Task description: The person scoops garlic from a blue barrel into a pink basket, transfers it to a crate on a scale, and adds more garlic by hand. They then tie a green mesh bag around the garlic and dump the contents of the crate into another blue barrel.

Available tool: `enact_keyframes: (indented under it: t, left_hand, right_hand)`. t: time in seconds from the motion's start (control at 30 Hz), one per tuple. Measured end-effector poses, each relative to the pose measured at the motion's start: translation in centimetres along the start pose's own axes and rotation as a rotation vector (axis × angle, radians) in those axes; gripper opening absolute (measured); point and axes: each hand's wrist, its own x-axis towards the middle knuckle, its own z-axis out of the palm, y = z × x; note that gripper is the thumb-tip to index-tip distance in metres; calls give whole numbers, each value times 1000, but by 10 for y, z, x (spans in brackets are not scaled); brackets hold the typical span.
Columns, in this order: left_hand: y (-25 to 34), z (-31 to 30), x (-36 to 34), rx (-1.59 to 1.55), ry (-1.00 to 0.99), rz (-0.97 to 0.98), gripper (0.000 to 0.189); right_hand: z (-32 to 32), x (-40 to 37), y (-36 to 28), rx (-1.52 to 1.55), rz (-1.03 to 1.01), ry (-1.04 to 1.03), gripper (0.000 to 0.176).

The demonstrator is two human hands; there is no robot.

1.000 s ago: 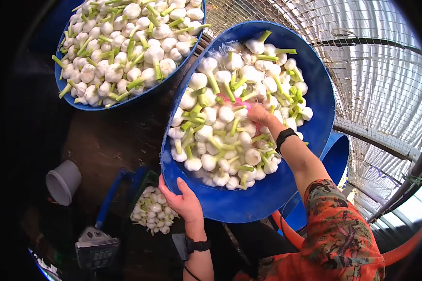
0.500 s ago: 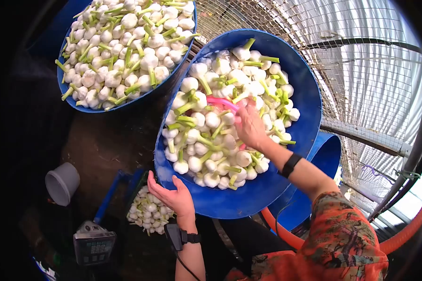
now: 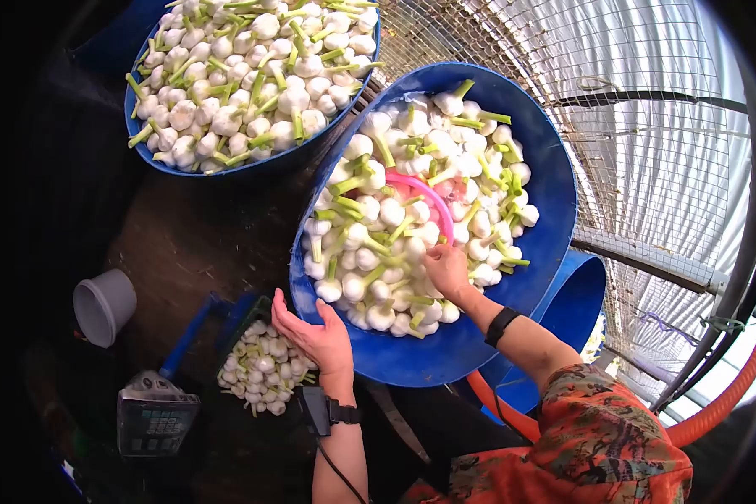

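Observation:
A tilted blue tub (image 3: pixel 542 181) holds white garlic bulbs (image 3: pixel 378 290) with cut green stems. Among the bulbs shows the curved pink rim (image 3: pixel 435 202) of a container, its lower part buried in garlic. My right hand (image 3: pixel 447 270) is closed on the near end of that rim. Outside the tub, by its near left edge, my left hand (image 3: pixel 319 338) stays open, palm toward the tub wall and fingers extended. Each wrist wears a black band.
At the upper left, another blue tub (image 3: pixel 195 171) is heaped with garlic. A weighing scale display (image 3: pixel 158 422) stands lower left beside a garlic pile (image 3: pixel 265 370). A grey bucket (image 3: pixel 105 308) sits on the floor. Wire mesh (image 3: pixel 638 151) and an orange hose (image 3: pixel 722 403) lie rightward.
My right hand has drawn back toward me along the pink rim, and more of the rim now shows. My left hand remains open by the tub. The whole view has shifted slightly.

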Motion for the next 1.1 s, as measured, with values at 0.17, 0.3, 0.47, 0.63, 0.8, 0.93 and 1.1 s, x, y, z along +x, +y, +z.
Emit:
enact_keyframes:
  t: [0.17,0.3,0.47,0.63,0.8,0.93,1.1]
  left_hand:
    - [0,-1,0,0,-19,-39,63]
    - [2,-3,0,-5,-22,-51,63]
    - [2,-3,1,-2,-25,-51,64]
    - [2,-2,2,-15,-23,-52,63]
    - [2,-1,1,-46,-25,-57,62]
    - [3,-3,0,-50,-47,-60,61]
    - [9,-5,2,-47,-69,-93,59]
  right_hand:
    - [12,3,-5,-124,-1,67,20]
    - [23,7,1,-133,21,95,19]
    - [37,14,9,-185,28,231,20]
    - [21,12,15,219,139,81,19]
    - [-24,26,11,1053,535,-252,14]
    - [-92,69,-46,879,356,-529,14]
    - [-225,200,-127,1281,112,166,18]
